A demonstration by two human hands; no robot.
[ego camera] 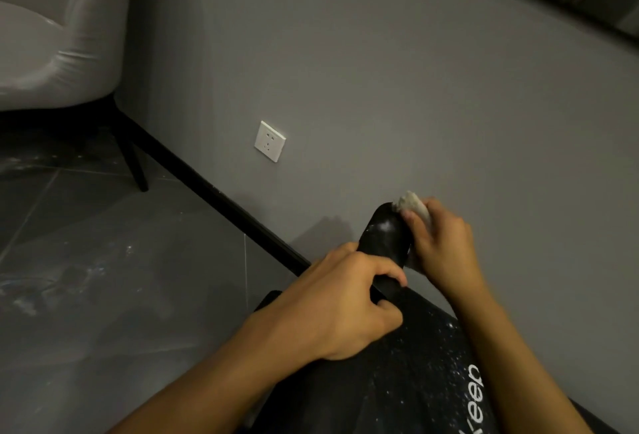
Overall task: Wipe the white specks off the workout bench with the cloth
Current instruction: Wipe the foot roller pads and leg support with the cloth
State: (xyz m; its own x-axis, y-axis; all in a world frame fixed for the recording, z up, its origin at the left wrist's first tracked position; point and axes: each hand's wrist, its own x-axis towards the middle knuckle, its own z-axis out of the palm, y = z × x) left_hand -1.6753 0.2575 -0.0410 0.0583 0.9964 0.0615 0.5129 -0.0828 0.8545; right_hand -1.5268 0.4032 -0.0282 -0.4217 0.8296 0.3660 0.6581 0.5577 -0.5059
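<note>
Many white specks (439, 340) dot the black workout bench (408, 375) against the grey wall (380, 70); the right hand (439, 240), closed on the cloth (413, 203), rubs its raised far pad (383, 236); the left hand (345, 305) grips below, apparently steadying it.

Two bare forearms, left hand (340, 299), right hand (441, 247), sleeveless, ringless

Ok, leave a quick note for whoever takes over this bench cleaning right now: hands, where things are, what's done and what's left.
Left hand: grip closed on the bench at its narrow neck, steadying it.
Right hand: grip closed on the cloth, pressed at the far tip of the bench.
Done: cannot tell how much; a white smear still shows by the tip.
Left: white specks across the wide pad near the Keep lettering.
</note>
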